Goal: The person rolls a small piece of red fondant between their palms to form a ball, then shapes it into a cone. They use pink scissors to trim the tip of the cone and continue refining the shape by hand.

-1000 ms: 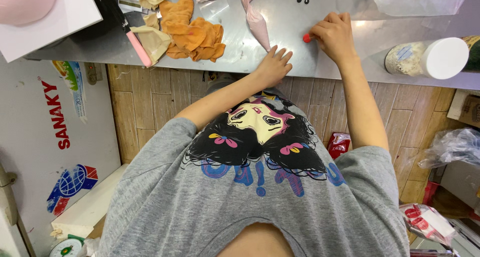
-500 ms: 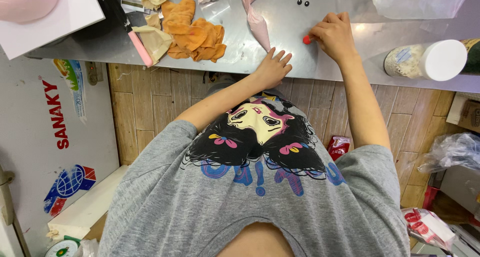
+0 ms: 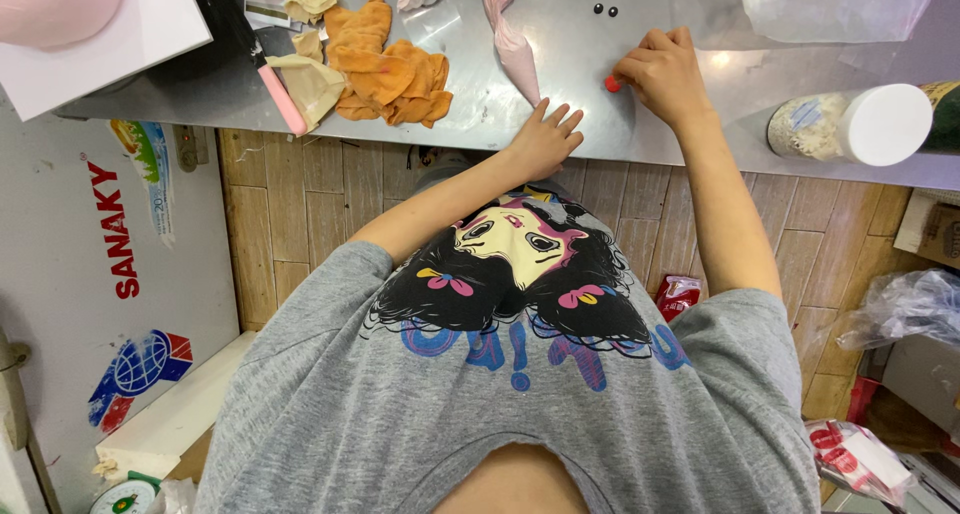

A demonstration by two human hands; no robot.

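Change since earlier: hardly any; the right hand (image 3: pixel 662 74) keeps its pinch on the small red piece (image 3: pixel 611 83) at the same spot, and the left hand (image 3: pixel 545 139) stays flat near the table edge.

Head view, right hand: fingers curled closed, fingertips pressing the small red piece against the steel table (image 3: pixel 560 74).

Head view, left hand: open, fingers spread, palm down on the metal, holding nothing.

Key relation: the red piece sits at the fingertips of the right hand, on that hand's left side; the left hand lies nearer the body and lower left of it, close but apart. Right hand is the nearer one, already touching.

Red piece: tiny, round-looking, bright red, no clear long axis; partly hidden by the fingers.

Nearby: pink piping bag (image 3: pixel 508 34) lies just left of the piece, tip toward the table edge; two small black beads (image 3: pixel 605 10) sit just beyond it.

Farther off: orange cloth (image 3: pixel 390 64) to the left; white-lidded jar (image 3: pixel 850 124) on its side to the right.
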